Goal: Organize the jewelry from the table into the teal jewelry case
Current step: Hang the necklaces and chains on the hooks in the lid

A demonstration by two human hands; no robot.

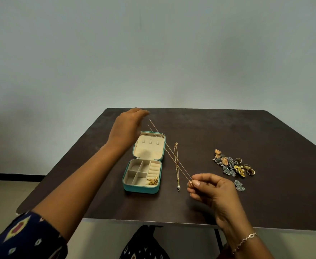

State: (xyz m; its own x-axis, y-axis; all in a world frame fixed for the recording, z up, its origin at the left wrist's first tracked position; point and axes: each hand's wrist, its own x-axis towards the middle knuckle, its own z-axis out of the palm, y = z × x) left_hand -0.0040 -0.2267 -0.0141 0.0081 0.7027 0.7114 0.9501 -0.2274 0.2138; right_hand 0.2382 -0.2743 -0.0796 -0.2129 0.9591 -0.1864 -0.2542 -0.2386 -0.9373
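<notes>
Dark table (228, 131), hands stretching necklace (172, 157)

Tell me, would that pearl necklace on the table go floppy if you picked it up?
Probably floppy: the pearl necklace is a thin chain lying limp on the table. It looks light, being so fine. The pearl end would likely swing, and the chain might tangle, like the gold one stretched between both hands.

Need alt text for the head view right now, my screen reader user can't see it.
Two hands stretch a thin gold chain taut above an open teal jewelry case on a dark table: left hand behind the lid, right hand pinching its pendant end. A second chain lies beside the case; earrings and rings are piled to the right.
</notes>
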